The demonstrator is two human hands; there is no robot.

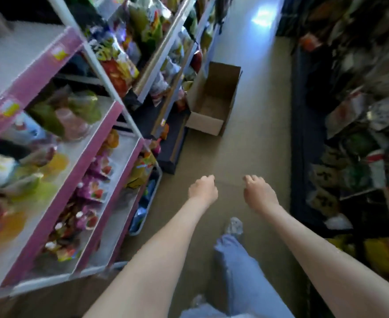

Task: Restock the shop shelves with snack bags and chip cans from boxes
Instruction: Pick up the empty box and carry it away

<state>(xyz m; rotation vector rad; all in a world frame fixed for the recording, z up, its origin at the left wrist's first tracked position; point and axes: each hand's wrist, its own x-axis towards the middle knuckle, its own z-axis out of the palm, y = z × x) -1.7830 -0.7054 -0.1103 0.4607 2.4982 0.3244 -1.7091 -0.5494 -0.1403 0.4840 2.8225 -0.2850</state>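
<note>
The left hand [203,188] and right hand [258,192] hang loosely curled, holding nothing, with an open cardboard box [203,125] farther ahead beside the left shelves [83,164].

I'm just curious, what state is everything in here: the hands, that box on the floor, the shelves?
Left hand: loosely curled, holding nothing.
Right hand: loosely curled, holding nothing.
Cardboard box: on the aisle floor, top open, looks empty.
Pink-edged shelves: partly stocked, with bare patches.
Purple snack bags: lined up on a lower shelf.
</note>
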